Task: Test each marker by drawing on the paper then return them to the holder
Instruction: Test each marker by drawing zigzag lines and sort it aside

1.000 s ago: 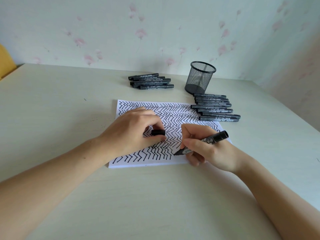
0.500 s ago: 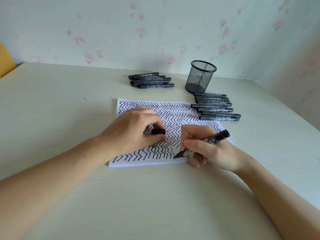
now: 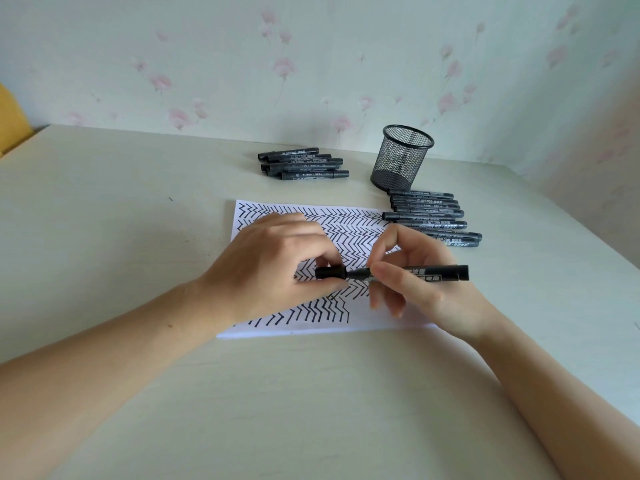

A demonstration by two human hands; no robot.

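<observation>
My right hand (image 3: 419, 289) grips a black marker (image 3: 429, 273), held level above the paper (image 3: 381, 317). My left hand (image 3: 273, 268) pinches the marker's black cap (image 3: 330, 272), which meets the marker's tip end. The white paper is covered with rows of black zigzag strokes. A black mesh holder (image 3: 401, 157) stands upright at the back of the table. One pile of black markers (image 3: 303, 164) lies left of the holder. A larger pile of markers (image 3: 429, 216) lies in front of it, beside the paper's right edge.
The pale table (image 3: 121, 220) runs to a floral-papered wall at the back and right. Something yellow (image 3: 10, 123) shows at the far left edge.
My right hand lifted the marker's tip off the paper and turned the marker level. The cap in my left hand now meets its tip.
</observation>
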